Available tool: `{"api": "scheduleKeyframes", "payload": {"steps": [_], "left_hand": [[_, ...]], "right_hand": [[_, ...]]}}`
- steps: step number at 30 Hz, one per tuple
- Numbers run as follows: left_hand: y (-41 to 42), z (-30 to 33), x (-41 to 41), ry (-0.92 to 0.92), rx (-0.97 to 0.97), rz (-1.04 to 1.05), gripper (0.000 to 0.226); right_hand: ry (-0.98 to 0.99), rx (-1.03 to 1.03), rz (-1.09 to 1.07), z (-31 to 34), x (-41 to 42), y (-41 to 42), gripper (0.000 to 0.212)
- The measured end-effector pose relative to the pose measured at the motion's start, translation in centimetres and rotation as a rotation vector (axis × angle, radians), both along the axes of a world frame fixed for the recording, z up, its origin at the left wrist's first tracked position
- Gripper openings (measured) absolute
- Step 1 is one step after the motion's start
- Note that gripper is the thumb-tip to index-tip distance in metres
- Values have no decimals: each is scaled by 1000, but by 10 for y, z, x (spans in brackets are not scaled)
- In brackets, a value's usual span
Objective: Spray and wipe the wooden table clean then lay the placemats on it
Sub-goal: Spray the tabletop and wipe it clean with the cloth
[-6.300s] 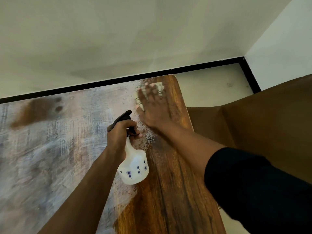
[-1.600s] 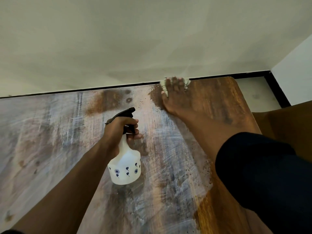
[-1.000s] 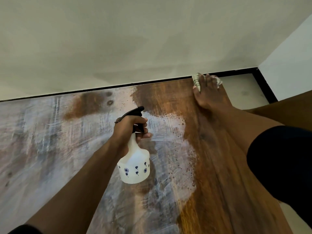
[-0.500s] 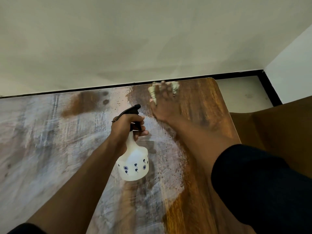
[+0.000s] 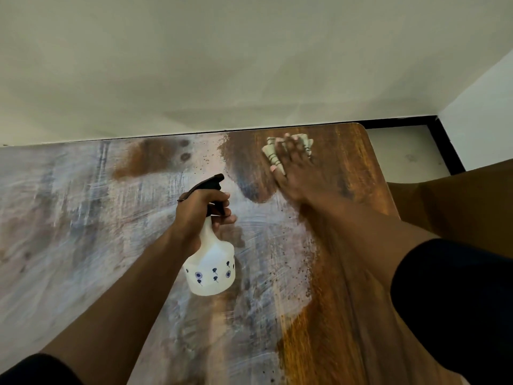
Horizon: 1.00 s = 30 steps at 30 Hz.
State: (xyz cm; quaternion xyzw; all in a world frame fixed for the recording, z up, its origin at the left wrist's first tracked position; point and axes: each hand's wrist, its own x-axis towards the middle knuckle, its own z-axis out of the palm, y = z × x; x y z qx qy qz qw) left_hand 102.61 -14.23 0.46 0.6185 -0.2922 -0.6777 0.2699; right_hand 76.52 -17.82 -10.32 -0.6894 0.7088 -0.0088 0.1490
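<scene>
The wooden table (image 5: 319, 315) fills the lower view; most of its left and middle is filmed with whitish wet streaks, while the right strip shows bare brown wood. My left hand (image 5: 200, 209) grips the neck and black trigger of a white spray bottle (image 5: 212, 265) with small dark prints, held above the table's middle. My right hand (image 5: 295, 170) presses flat on a pale cloth (image 5: 270, 151) near the far right corner of the table. No placemats are in view.
A pale wall (image 5: 222, 65) runs right behind the table's far edge. A black skirting strip (image 5: 444, 145) and light floor lie past the right corner. A brown piece of furniture (image 5: 458, 204) stands right of the table.
Over the last second my right hand swept the cloth from the far right corner leftward and is now slightly back right; the bottle stayed nearly still in my left hand.
</scene>
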Motion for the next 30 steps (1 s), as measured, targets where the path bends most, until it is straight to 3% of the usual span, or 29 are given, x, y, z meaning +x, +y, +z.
{"api": "scheduleKeyframes", "payload": {"steps": [8,13,16,19,24,30], "left_hand": [[-7,3,65,77,-28,94,35],[-16,6,110,5,4,99,4],[-22,7,133,-47,24,65,12],[-25,9,150,-57,23,67,13],[-27,11,161,-22,25,60,3],[-33,7,176,91,-15,80,31]], "right_hand": [[14,40,-212,5,69,-14,72],[4,-41,85,-3,185,-5,75],[-12,-78,327,-9,243,12,75],[-14,-30,381,-3,254,12,79],[-16,72,99,8,205,-22,74],[-12,128,-287,14,120,-53,75]]}}
